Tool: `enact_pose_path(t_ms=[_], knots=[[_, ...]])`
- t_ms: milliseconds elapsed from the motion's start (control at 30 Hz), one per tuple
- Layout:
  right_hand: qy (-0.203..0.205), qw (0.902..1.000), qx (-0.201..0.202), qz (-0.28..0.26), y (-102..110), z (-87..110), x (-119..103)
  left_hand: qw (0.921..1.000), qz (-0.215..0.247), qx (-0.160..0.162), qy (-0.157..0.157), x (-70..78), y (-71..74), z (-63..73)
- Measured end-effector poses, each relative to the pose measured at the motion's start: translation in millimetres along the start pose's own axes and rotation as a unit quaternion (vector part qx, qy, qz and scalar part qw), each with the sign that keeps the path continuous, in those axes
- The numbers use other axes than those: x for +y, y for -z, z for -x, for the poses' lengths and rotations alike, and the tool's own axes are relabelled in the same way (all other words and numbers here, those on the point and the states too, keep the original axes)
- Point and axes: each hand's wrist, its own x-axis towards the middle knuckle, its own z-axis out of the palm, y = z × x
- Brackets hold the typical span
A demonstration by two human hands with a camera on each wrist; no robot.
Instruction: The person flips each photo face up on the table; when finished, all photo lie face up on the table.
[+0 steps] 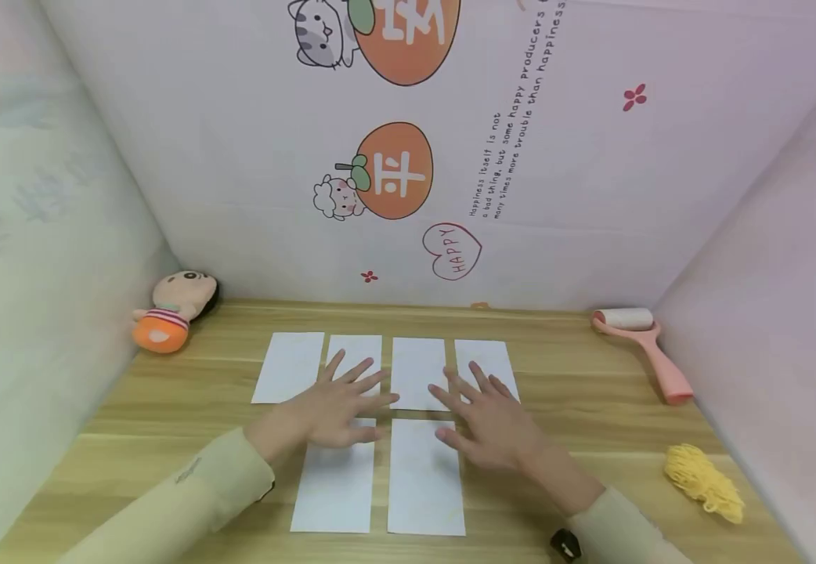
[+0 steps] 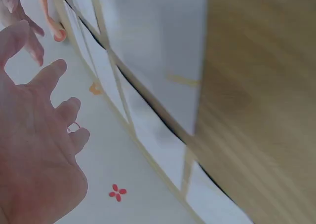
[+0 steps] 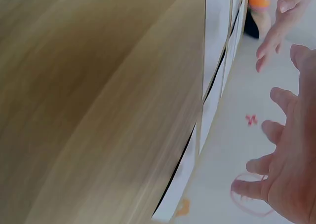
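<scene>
Both hands are hovering palm-down over six white rectangular paper sheets lying flat on the light wooden desk [image 1: 591, 407]. Four sheets are sitting in a back row [image 1: 288, 366], and two larger ones are lying in front, the front-left sheet [image 1: 333, 489] and the front-right sheet [image 1: 425, 478] side by side with a narrow gap between them. The left hand [image 1: 337, 403] is reaching over the top edge of the front-left sheet, its fingers [image 1: 362, 368] spread wide and straight, pinching nothing. The right hand [image 1: 489, 419] is mirroring it above the front-right sheet, fingers [image 1: 460, 388] likewise splayed. Whether the palms are touching the paper cannot be told; the wrist views are showing them lifted slightly.

The sheets are looking thin and loose, so I judge a sideways brush of a palm or cuff could be sliding one onto its neighbour and spoiling the tidy spacing. Flat paper is also hard to lift with splayed fingers, and a hasty pinch could crease a corner.

Off to the sides, a small plush doll [image 1: 171, 309], a pink lint roller [image 1: 644, 345] and a yellow yarn tuft [image 1: 704, 482] are lying well apart.
</scene>
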Motion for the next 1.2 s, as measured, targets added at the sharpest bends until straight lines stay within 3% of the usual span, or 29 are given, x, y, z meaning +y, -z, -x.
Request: enact_pose_path(t_ms=[133,333,433,567,700,867,1200], knots=[[-0.032,0.9995,0.001,-0.001,2,4.9,20,0.9998,-0.012,-0.014,-0.003,7.0,9.8,-26.2],[-0.057,0.9976,0.016,0.034,4,6.7,48,0.9962,-0.075,-0.045,0.004,19.2,19.2,-78.2],[-0.08,0.9958,-0.003,0.045,5,7.2,58,0.9953,-0.091,-0.033,0.006,22.3,21.7,-108.9],[-0.105,0.9925,-0.042,0.046,5,6.3,70,0.9973,-0.072,0.007,0.015,23.3,32.3,-146.2],[-0.127,0.989,-0.072,0.022,5,5.8,77,0.9984,-0.033,0.007,0.045,22.9,37.2,-175.6],[-0.143,0.9846,-0.101,-0.003,5,1.3,80,0.9971,0.016,-0.021,0.071,23.9,35.7,-197.5],[-0.148,0.9833,-0.106,0.0,-1,-2.9,84,0.9894,0.077,-0.076,0.096,31.6,34.0,-217.8]])
